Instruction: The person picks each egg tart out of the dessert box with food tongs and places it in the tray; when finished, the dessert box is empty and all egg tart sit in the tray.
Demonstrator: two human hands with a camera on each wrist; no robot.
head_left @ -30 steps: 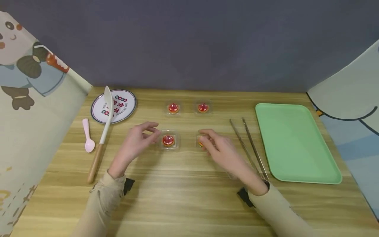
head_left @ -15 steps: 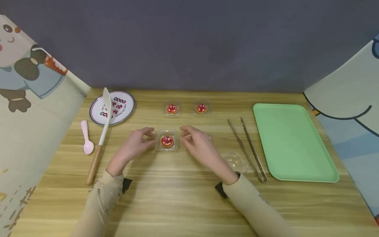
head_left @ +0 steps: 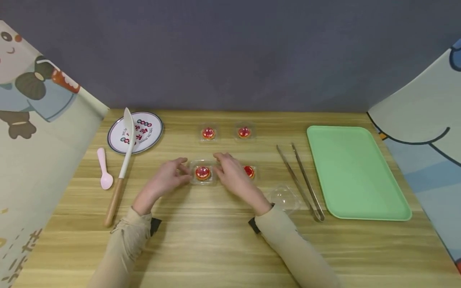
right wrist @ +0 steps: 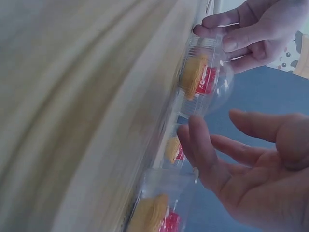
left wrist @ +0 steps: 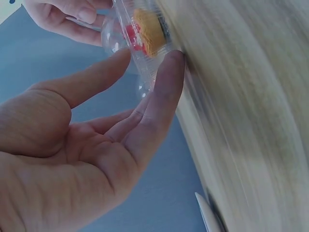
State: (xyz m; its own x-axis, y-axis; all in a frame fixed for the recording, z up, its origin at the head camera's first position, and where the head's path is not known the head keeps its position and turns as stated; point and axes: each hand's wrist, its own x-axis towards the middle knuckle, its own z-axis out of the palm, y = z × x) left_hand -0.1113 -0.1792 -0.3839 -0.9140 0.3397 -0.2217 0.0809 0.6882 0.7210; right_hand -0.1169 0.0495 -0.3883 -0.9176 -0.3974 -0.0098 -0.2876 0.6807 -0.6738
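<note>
A clear plastic box [head_left: 203, 182] with a domed lid holds a red-topped pastry [head_left: 203, 173] in the front row on the table. At its left side is my left hand [head_left: 168, 177], thumb and fingers apart, fingertips at the box edge in the left wrist view. My right hand [head_left: 232, 174] reaches to the box's right side; in the right wrist view its fingertips lie by the lower edge, thumb held away. Whether they press the box I cannot tell. Behind my right hand, partly hidden, sits a second pastry [head_left: 249, 172] in a box without a dome.
Two more boxed pastries, one left [head_left: 208, 133] and one right [head_left: 244, 132], stand farther back. A loose clear lid [head_left: 284, 197] lies beside metal tongs [head_left: 301, 182]. A green tray [head_left: 360, 176] is at right; a plate [head_left: 153, 136], long spoon [head_left: 126, 160] and pink spoon [head_left: 104, 168] at left.
My right hand has left the second pastry's box and moved leftward to the right side of the domed box. The loose lid has come into view. My left hand stays nearly in place.
</note>
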